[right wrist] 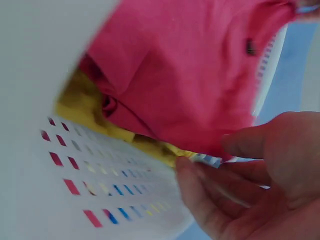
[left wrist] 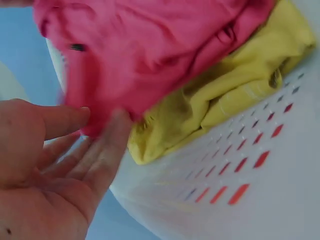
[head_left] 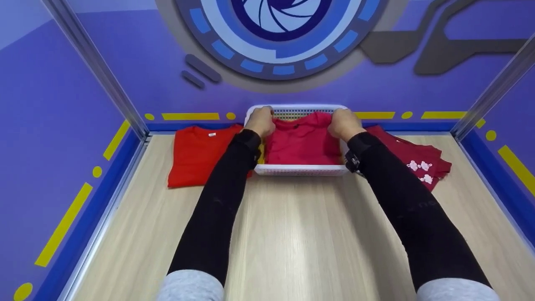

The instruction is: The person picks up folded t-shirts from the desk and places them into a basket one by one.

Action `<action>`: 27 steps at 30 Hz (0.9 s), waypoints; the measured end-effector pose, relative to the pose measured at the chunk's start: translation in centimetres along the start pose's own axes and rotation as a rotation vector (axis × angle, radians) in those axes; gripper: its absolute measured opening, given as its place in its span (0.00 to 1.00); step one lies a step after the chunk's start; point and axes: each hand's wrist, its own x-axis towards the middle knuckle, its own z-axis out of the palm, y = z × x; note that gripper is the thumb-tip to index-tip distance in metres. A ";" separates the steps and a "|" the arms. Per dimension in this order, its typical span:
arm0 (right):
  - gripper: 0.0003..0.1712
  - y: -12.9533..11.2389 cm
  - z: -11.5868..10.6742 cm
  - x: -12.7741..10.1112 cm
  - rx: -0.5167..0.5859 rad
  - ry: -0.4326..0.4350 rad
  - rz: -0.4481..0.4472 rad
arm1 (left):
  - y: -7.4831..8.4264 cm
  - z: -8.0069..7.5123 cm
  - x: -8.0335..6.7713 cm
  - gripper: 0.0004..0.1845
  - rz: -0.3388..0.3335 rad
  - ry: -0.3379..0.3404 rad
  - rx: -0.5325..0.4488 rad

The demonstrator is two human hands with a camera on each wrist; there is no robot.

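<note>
A folded pinkish-red shirt [head_left: 303,140] lies in a white perforated plastic basket [head_left: 301,170] against the back wall. My left hand [head_left: 261,122] pinches the shirt's far left corner; in the left wrist view the thumb [left wrist: 70,120] is on top and the fingers are beneath the cloth. At the far right corner, my right hand [head_left: 346,124] pinches the cloth between thumb [right wrist: 247,142] and fingers. Under the pinkish-red shirt sits a folded yellow garment [left wrist: 235,100], showing along the basket's side. A small dark label [right wrist: 251,47] marks the shirt near its neckline.
Left of the basket, a folded bright red shirt [head_left: 194,156] lies on the wooden table [head_left: 292,234]. A dark red garment with white flower shapes [head_left: 439,161] lies to the right, partly behind my right forearm. Blue-purple panels [head_left: 138,50] enclose the back and sides.
</note>
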 end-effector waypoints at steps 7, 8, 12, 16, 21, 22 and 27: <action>0.21 -1.0 0.5 0.7 -0.134 -0.181 -0.215 | -2.2 4.4 5.4 0.06 0.093 -0.136 0.164; 0.21 -1.2 0.6 0.6 -0.150 -0.236 -0.241 | -2.4 5.1 6.0 0.08 0.097 -0.176 0.196; 0.21 -2.2 0.6 -0.7 -0.192 -0.426 -0.283 | -2.2 6.1 5.2 0.09 0.083 -0.364 0.308; 0.18 -1.7 1.3 -1.2 -0.172 -0.463 -0.310 | 0.1 4.0 0.3 0.14 0.101 -0.447 0.356; 0.14 -1.5 1.4 -2.2 -0.091 -0.377 -0.364 | 2.6 1.6 -5.1 0.15 0.226 -0.326 0.253; 0.13 -1.4 1.4 -2.5 -0.074 -0.363 -0.378 | 2.8 1.4 -5.8 0.14 0.259 -0.307 0.228; 0.10 -1.1 2.0 -3.7 -0.048 -0.363 -0.474 | 3.7 1.5 -7.8 0.10 0.337 -0.343 0.122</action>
